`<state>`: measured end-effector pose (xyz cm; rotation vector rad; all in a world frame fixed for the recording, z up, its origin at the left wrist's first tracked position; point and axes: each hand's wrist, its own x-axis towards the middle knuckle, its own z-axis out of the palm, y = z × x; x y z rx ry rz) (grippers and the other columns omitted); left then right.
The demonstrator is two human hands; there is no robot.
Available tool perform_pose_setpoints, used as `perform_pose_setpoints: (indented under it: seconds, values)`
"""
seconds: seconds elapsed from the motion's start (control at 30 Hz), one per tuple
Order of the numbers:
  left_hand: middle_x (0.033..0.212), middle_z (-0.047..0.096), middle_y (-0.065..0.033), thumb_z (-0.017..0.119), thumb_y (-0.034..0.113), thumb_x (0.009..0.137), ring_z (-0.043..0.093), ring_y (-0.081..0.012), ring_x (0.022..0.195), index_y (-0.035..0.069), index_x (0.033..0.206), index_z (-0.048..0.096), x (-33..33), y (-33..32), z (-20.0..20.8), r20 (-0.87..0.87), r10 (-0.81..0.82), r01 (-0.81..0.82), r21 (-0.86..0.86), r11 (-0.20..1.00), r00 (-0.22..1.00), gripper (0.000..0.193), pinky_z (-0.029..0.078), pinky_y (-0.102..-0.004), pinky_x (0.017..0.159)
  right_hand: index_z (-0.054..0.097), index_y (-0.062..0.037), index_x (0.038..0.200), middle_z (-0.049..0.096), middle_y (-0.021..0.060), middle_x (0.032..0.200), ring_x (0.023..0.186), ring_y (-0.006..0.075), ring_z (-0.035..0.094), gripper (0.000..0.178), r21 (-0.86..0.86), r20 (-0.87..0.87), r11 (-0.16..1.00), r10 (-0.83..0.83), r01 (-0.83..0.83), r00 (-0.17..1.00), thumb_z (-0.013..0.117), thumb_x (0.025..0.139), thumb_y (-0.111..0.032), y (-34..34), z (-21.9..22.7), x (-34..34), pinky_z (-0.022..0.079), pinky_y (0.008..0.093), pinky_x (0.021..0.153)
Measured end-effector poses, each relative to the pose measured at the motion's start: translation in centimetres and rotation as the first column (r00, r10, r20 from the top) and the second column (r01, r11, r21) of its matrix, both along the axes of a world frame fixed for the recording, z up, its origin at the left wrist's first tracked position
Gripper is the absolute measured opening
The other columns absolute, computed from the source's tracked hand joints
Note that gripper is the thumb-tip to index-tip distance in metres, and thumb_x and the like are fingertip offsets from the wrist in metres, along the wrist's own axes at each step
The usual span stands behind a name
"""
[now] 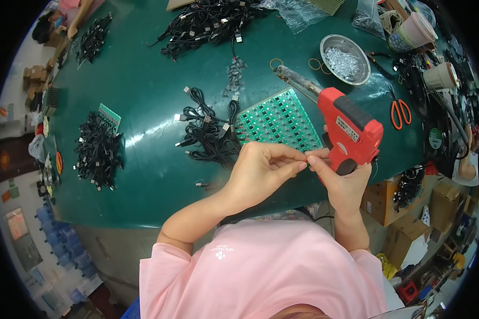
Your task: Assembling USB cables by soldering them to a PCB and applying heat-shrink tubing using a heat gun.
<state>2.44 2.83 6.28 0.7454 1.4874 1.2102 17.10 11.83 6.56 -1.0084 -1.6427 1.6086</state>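
Observation:
My left hand is closed, thumb and forefinger pinched together at the near edge of a green circuit board panel. Against those fingertips presses the thumb and forefinger of my right hand, with a tiny reddish bit, perhaps a wire end, mostly hidden between them. The same right hand grips a red soldering gun with a black top, its metal tip pointing away to the left over the panel. Rows of small components cover the panel. Black USB cables lie bunched at its left side.
A metal bowl of small shiny pieces stands far right, near orange-handled scissors. A big cable heap lies at the back, another cable pile at left. Small metal connectors lie mid-table. Another person's arm shows far left.

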Motion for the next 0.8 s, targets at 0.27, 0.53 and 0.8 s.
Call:
perform_pose_setpoints:
  seconds: [0.27, 0.53, 0.8]
  values:
    - [0.084, 0.070, -0.0120, 0.070, 0.004, 0.084, 0.067, -0.0123, 0.074, -0.007, 0.092, 0.068, 0.1, -0.1, -1.0, 0.253, 0.081, -0.086, 0.011, 0.996, 0.964, 0.013, 0.058, -0.0249, 0.068, 0.067, 0.0031, 0.088, 0.069, 0.0058, 0.079, 0.068, 0.0087, 0.063, 0.014, -0.015, -0.056, 0.995, -0.096, 0.095, 0.994, 0.073, 0.075, 0.005, -0.9, 0.2, -0.7, 0.050, 0.0220, 0.064]
    - [0.083, 0.070, -0.0132, 0.069, 0.005, 0.085, 0.069, -0.0155, 0.072, -0.007, 0.094, 0.065, 0.3, -0.2, -1.0, 0.372, 0.125, -0.126, -0.024, 0.992, 0.920, 0.015, 0.058, -0.0254, 0.066, 0.066, 0.0039, 0.087, 0.069, 0.0067, 0.078, 0.068, 0.0087, 0.063, 0.015, 0.018, -0.027, 0.991, -0.129, 0.129, 0.991, 0.072, 0.074, 0.007, -1.3, -0.7, -0.3, 0.050, 0.0225, 0.061]
    - [0.081, 0.070, -0.0107, 0.068, 0.005, 0.086, 0.068, -0.0131, 0.071, -0.006, 0.090, 0.064, 0.0, -0.5, -0.6, 0.296, 0.095, -0.091, -0.028, 0.995, 0.950, 0.012, 0.056, -0.0245, 0.066, 0.064, 0.0056, 0.089, 0.069, 0.0089, 0.081, 0.068, 0.0108, 0.064, 0.016, -0.045, -0.096, 0.986, -0.163, 0.160, 0.982, 0.071, 0.075, 0.008, -2.0, -0.2, -0.9, 0.051, 0.0236, 0.063]
